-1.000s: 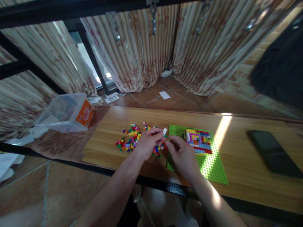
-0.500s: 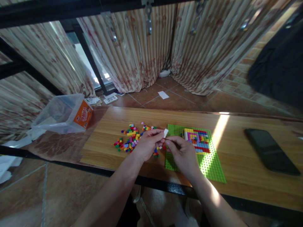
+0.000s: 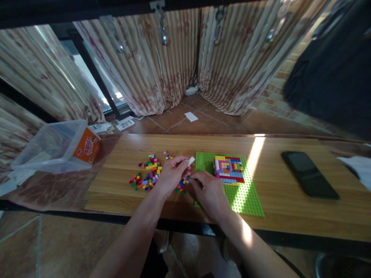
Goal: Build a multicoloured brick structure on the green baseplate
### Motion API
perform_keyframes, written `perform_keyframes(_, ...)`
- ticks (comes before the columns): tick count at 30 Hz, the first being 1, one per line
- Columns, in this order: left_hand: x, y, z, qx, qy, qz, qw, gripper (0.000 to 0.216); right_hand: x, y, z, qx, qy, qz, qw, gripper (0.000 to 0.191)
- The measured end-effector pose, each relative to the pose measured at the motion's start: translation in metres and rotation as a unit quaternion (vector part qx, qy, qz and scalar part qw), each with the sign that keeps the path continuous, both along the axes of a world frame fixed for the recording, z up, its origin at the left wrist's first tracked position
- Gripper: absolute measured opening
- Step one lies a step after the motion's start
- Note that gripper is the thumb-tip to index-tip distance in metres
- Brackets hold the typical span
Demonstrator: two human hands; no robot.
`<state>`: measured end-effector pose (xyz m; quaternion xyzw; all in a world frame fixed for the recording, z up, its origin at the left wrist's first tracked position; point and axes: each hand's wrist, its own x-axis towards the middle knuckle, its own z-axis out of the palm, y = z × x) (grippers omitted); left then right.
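My left hand (image 3: 173, 173) is closed, pinching a white toy brick (image 3: 191, 161) between thumb and fingers above the table. Just to its right, my right hand (image 3: 209, 190) is closed too, its fingertips pressed together low beside the loose bricks (image 3: 150, 175); whatever they hold is too small to make out. Under and beyond the right hand lies a green studded baseplate (image 3: 251, 200). On it stands a layered, multicoloured brick build (image 3: 230, 170). My left hand hides part of the loose bricks.
The wooden tabletop (image 3: 272, 216) carries a dark phone (image 3: 310, 174) at the right. A clear plastic bin (image 3: 52, 143) with an orange label stands at the left. White paper (image 3: 358, 170) lies at the far right, and striped curtains (image 3: 162, 77) hang behind.
The whole view has shifted, so the table things appear further left. My right fingertips have moved down, away from the white brick, towards the loose bricks. My left hand still holds the white brick.
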<state>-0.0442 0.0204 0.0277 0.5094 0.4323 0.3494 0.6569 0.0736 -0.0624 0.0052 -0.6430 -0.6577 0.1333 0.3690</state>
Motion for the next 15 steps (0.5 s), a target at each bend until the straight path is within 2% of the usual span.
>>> perform_keyframes(3,0.003,-0.002,0.002,0.011,0.005,-0.030,0.999,0.026,0.013,-0.006,0.010,0.052,0.033,-0.064,0.996,0.016)
perform_keyframes(5,0.006,-0.005,0.005,0.006,0.005,-0.070,0.998,0.027,0.023,-0.009,0.016,0.071,0.039,-0.079,0.994,0.020)
perform_keyframes(10,0.020,-0.016,0.009,-0.012,0.007,-0.130,0.991,0.027,0.048,-0.017,0.024,0.072,0.046,-0.024,0.996,0.021)
perform_keyframes(15,0.038,-0.028,0.004,-0.005,-0.030,-0.145,0.989,0.031,0.074,-0.028,0.027,0.069,0.044,-0.034,0.996,0.022)
